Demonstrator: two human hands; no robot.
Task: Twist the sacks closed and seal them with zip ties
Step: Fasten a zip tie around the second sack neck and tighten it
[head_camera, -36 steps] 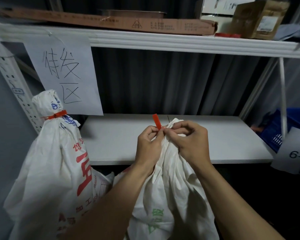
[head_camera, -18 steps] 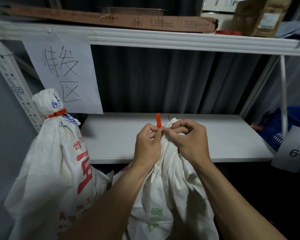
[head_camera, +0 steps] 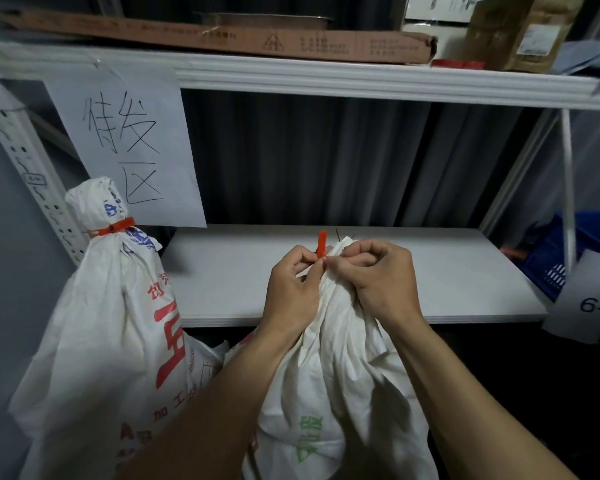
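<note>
Not much diff vs a sec ago tbh; both hands sit in the same spot, only the tie tail has turned, leaning a bit, then edge-on, now upright w/ its flat side showing; tail looks abt the same length, so imo it isn't getting pulled thru yet, more like fiddling the end into the head; can't see the head itself, fingers cover it.

L hand is curled, thumb + index pinching the tie at its base; R hand is curled round the gathered neck of the near sack, its tips meeting the L ones right at the tie. Near sack stands in front of the shelf, neck bunched up betw the hands, so twist looks done, seal not yet.

Counts:
- sacks: 2 I can tell apart; near sack + done sack to the left, just beside it; white bit betw them, can't tell whose
- red ties: 2; one in hand, done tie snug round the done sack's neck
- hands: 2
- paper signs: 2; big sign, small label
- blue crate: 1
</note>
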